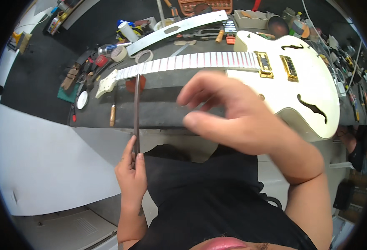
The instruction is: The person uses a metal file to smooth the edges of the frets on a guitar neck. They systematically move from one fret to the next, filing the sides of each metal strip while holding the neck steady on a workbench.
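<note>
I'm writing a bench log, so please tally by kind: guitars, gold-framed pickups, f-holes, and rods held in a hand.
Cream guitar: 1
Gold-framed pickups: 2
F-holes: 2
Dark rod in left hand: 1
Total: 6

Bright light pales the cream f-holed electric guitar (316,77) beyond the blurred bare right hand (229,112); leftward, shadow bands the flat dark-grey workbench (166,113); edges curve.

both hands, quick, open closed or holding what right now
Left hand: holding a long dark bar.
Right hand: open, loosely curved, nothing visible in it.
</note>
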{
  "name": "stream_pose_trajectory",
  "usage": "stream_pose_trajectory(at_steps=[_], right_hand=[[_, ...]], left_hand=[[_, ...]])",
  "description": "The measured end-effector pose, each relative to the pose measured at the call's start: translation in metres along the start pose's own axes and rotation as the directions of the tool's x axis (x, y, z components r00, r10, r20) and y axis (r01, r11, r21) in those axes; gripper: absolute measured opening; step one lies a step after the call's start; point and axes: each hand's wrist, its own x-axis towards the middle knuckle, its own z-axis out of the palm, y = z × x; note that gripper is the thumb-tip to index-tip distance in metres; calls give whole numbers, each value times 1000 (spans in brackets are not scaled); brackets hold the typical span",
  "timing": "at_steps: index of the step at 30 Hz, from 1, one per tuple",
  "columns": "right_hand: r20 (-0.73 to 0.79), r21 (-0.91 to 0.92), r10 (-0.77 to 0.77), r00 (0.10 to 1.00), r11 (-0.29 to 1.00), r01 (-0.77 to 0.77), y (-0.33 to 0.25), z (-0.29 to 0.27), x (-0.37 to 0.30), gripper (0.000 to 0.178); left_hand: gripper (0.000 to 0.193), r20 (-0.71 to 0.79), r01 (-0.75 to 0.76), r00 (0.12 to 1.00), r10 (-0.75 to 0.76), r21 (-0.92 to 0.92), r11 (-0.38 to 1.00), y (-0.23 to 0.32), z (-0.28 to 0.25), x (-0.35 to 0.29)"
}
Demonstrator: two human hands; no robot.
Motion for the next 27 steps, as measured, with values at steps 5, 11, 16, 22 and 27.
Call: stream_pose_trajectory(at_steps=[5,11,16,22,27], right_hand=[[-84,-724,-251,964,680,115,15,-102,51,25],[300,-731,-27,954,636,248,126,-116,124,47],[240,-820,290,926,571,34,108,-53,113,68],[215,-859,260,941,509,56,107,-46,111,63],[201,-831,270,942,555,18,106,-55,118,57]], left_hand=[[50,22,-114,993,116,-70,991,-17,7,17],[50,-47,-98,994,96,-44,994,-27,4,66],[49,-276,16,953,-123,-360,933,-33,4,90],[25,-337,18,935,-107,-255,967,-109,48,168],[48,-493,-73,864,106,85,994,-106,82,231]])
